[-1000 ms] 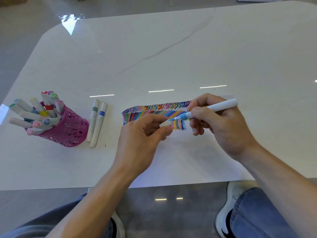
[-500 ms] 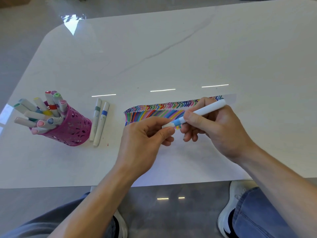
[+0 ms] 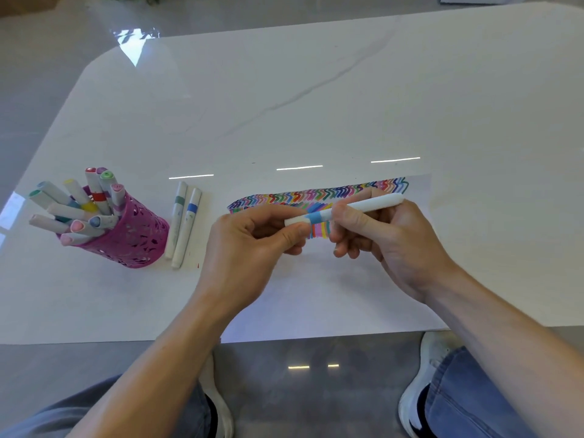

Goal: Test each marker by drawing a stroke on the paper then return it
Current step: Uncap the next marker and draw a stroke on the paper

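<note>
Above the paper (image 3: 316, 295), the left hand (image 3: 246, 248) pinches the cap (image 3: 294, 220) while the right hand (image 3: 398, 245) grips the marker (image 3: 369, 205), apparently sealing it for return.

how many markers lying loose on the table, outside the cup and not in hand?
2. A white marker with a grey-green band and a white marker with a blue band lie side by side just right of the pink perforated cup. None looks hidden.

This is looking like a room indoors, maybe a home or an office. A big white shiny tabletop (image 3: 316, 90) is standing on a smooth grey floor (image 3: 38, 74). Lights are shining off both. A pink cup (image 3: 136, 245) is holding markers (image 3: 79, 197) at the left.
</note>
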